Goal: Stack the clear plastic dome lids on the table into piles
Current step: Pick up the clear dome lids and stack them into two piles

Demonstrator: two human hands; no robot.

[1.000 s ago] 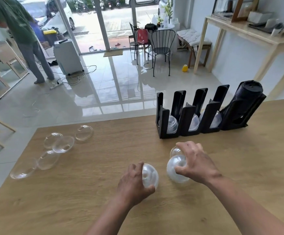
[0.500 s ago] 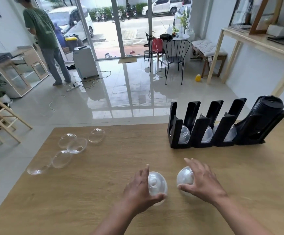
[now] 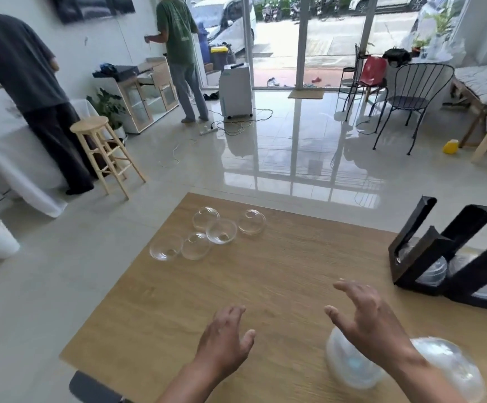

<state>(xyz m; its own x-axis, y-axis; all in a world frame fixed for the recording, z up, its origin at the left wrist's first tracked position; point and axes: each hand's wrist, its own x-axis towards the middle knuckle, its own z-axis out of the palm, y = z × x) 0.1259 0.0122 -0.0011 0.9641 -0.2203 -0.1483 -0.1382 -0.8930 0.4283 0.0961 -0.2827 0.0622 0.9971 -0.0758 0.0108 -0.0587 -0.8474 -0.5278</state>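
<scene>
Several clear dome lids [image 3: 221, 231] lie rim-up in a loose cluster at the far left corner of the wooden table [image 3: 280, 274]. Two piles of stacked dome lids stand dome-up near the front right: one pile [image 3: 348, 363] partly under my right forearm, the other pile [image 3: 451, 366] to its right. My left hand [image 3: 225, 341] hovers over bare wood with fingers spread and holds nothing. My right hand [image 3: 364, 312] is raised above the table, fingers spread, holding nothing.
A black slotted lid rack [image 3: 451, 257] with more lids in it stands at the table's right edge. Beyond the table are a wooden stool [image 3: 105, 154], two standing persons [image 3: 33, 91], wire chairs [image 3: 411, 100] and a tiled floor.
Both hands have let go of the two piles and moved forward and left, fingers spread. The camera has turned left, so the piles and rack now sit at the right.
</scene>
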